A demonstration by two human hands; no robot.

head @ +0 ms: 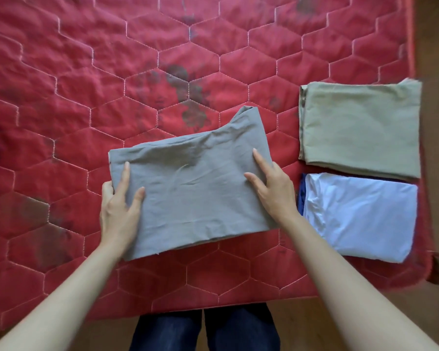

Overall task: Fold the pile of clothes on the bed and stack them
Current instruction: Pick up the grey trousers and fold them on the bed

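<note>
Red quilt (86, 97): both hands' fingers seemingly grip gray cloth (195, 188).

Soft, even daylight is filling the scene, casting only faint shadows under the hands and cloth edges. The white folded garment (360, 216) is glaring slightly, its creases washing out. The wide lens is bowing the quilt (61, 72) stitching toward the frame edges, and the corners are blurring.

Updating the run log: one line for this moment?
fold | left hand grips grey cloth edge | right hand presses flat | two folded piles right
</note>
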